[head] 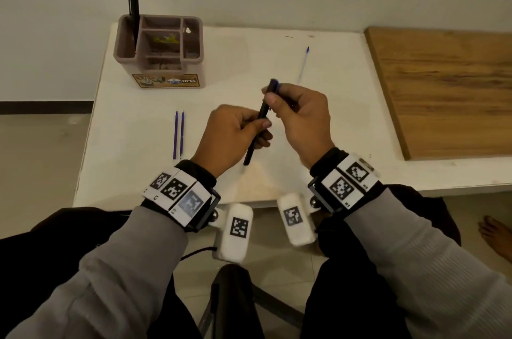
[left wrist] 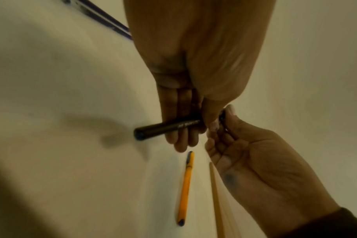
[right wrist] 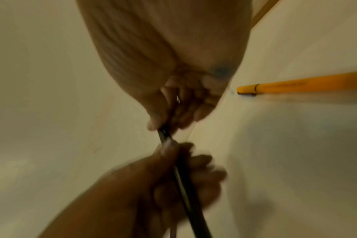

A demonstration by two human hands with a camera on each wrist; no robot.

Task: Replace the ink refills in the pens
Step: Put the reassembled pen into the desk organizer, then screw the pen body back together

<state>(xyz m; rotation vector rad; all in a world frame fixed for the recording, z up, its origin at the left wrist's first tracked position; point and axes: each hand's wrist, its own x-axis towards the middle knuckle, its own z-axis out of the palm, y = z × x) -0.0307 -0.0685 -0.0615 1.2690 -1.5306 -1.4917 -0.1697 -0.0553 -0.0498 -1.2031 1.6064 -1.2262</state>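
A black pen (head: pixel 255 139) is held slanted above the white table (head: pixel 221 94). My left hand (head: pixel 263 132) grips its lower barrel (left wrist: pixel 165 127). My right hand (head: pixel 270 96) pinches the pen's upper end (right wrist: pixel 163 132), and a blurred purple-blue piece (head: pixel 274 84) sticks out above those fingers. Two purple refills (head: pixel 178 133) lie side by side on the table to the left of my left hand. A clear refill with a blue tip (head: pixel 303 64) lies beyond my right hand. An orange pen (left wrist: pixel 185 188) lies on the table under the hands; it is hidden in the head view.
A brown compartment organizer (head: pixel 159 61) stands at the table's back left with a black pen (head: pixel 133 11) upright in it. A wooden board (head: pixel 443 89) covers the table's right side. The table's near edge is just in front of my wrists.
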